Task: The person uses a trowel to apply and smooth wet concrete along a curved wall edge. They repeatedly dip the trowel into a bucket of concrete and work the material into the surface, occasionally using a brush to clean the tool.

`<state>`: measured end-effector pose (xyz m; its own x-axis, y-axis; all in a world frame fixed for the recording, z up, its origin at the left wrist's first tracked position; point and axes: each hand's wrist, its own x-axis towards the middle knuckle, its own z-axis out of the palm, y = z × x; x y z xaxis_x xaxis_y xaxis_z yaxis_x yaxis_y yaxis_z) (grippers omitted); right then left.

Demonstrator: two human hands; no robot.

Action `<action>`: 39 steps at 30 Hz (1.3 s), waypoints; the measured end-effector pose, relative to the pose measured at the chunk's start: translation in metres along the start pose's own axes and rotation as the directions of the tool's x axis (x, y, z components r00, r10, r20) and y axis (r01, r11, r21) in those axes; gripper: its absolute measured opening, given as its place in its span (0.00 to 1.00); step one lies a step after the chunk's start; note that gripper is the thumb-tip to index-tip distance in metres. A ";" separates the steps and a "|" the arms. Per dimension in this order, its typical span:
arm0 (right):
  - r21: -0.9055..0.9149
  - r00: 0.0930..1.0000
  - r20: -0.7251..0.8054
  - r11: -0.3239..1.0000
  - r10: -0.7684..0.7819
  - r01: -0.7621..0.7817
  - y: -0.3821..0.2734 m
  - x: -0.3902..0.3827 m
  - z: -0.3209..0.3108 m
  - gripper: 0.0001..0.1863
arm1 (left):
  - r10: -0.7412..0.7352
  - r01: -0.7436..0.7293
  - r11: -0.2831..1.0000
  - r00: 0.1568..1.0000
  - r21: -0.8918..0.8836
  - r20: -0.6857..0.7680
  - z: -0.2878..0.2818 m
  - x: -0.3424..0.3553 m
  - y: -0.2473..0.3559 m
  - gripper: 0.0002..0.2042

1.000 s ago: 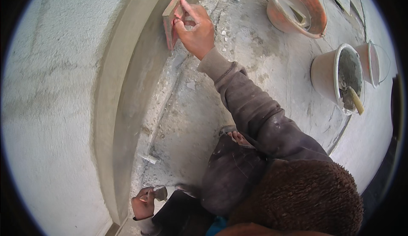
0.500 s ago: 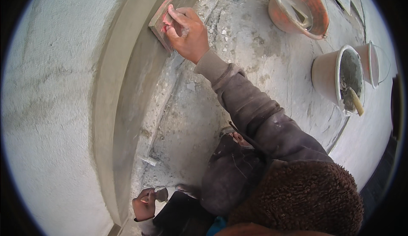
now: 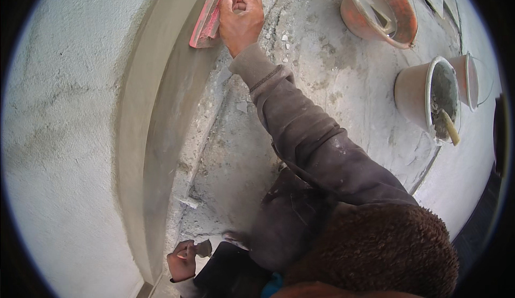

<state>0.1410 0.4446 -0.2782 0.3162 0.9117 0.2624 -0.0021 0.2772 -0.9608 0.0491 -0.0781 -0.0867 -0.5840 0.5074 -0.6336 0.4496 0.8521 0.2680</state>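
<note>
At the far end, my right hand (image 3: 241,21) is closed round a pink plastering float (image 3: 206,27). The float lies against the smooth grey plaster band (image 3: 171,94) along the foot of the wall. My left hand (image 3: 182,260), low at the left, grips a small tool with a grey flared end (image 3: 204,248); whether it is a brush or a scraper I cannot tell. That hand is beside the near part of the band.
On the right stand an orange basin (image 3: 351,8) with a tool inside, a bucket (image 3: 410,94) of grey mortar with a wooden-handled trowel (image 3: 450,128), and another bucket (image 3: 473,80). Rubble (image 3: 284,39) lies along the rough ledge. The white wall (image 3: 64,137) rises at left.
My right hand has moved a little farther away with the float, which has turned and now shows its long pink edge. My left hand stays in place.
</note>
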 end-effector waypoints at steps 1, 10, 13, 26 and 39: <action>0.022 0.999 0.048 1.000 -0.021 0.020 -0.002 -0.022 0.002 0.13 | 0.004 -0.004 1.000 1.000 -0.006 -0.018 0.001 -0.001 0.000 0.09; 0.102 0.999 -0.006 0.994 0.036 -0.036 0.003 -0.014 0.013 0.11 | -0.002 0.002 1.000 1.000 -0.015 -0.021 -0.006 0.002 0.000 0.10; 0.107 0.992 0.046 0.987 0.120 -0.124 0.003 -0.030 0.011 0.11 | -0.006 0.006 1.000 1.000 0.023 -0.010 -0.007 -0.004 0.000 0.10; 0.233 0.981 0.033 0.953 0.190 -0.193 0.010 0.025 0.022 0.09 | 0.023 -0.023 1.000 0.996 -0.006 -0.081 -0.006 -0.016 -0.012 0.08; 0.250 0.922 0.028 0.890 0.387 -0.381 0.009 0.025 0.014 0.12 | 0.034 -0.034 0.999 0.998 0.004 -0.060 -0.006 -0.017 0.005 0.07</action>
<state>0.1356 0.4738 -0.2795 0.2640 0.9560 -0.1277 -0.3596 -0.0253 -0.9328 0.0570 -0.0814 -0.0702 -0.6079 0.5431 -0.5793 0.4721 0.8338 0.2863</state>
